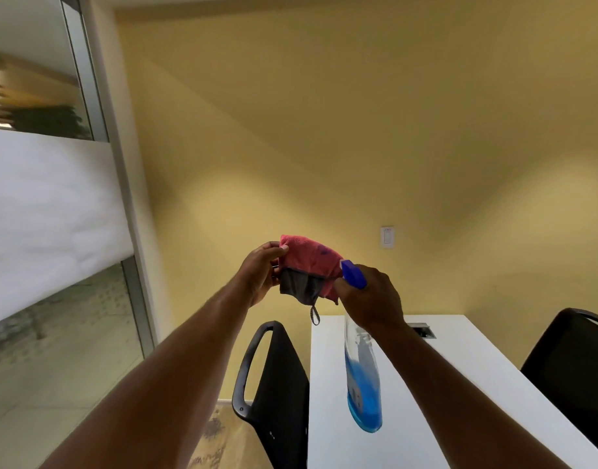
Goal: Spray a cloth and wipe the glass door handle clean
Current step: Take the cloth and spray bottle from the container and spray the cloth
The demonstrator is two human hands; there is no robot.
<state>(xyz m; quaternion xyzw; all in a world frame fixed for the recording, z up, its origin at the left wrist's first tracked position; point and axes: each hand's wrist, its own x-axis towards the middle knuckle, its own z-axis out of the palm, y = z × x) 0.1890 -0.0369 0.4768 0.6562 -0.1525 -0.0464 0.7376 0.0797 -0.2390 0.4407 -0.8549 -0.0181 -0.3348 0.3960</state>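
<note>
My left hand (262,270) holds up a folded pink cloth (307,260) with a grey underside and a small hanging loop, raised in front of the yellow wall. My right hand (372,297) grips the neck of a clear spray bottle (362,377) with blue liquid in its lower part. The bottle's blue nozzle (351,274) points at the cloth, almost touching it. The bottle hangs over the white table. No door handle shows in this view.
A white table (443,384) stands below my right arm, with a black chair (274,384) at its left side and another (571,367) at its right. A glass wall with a frosted band (50,211) and metal frame runs along the left. A wall switch (387,235) sits on the yellow wall.
</note>
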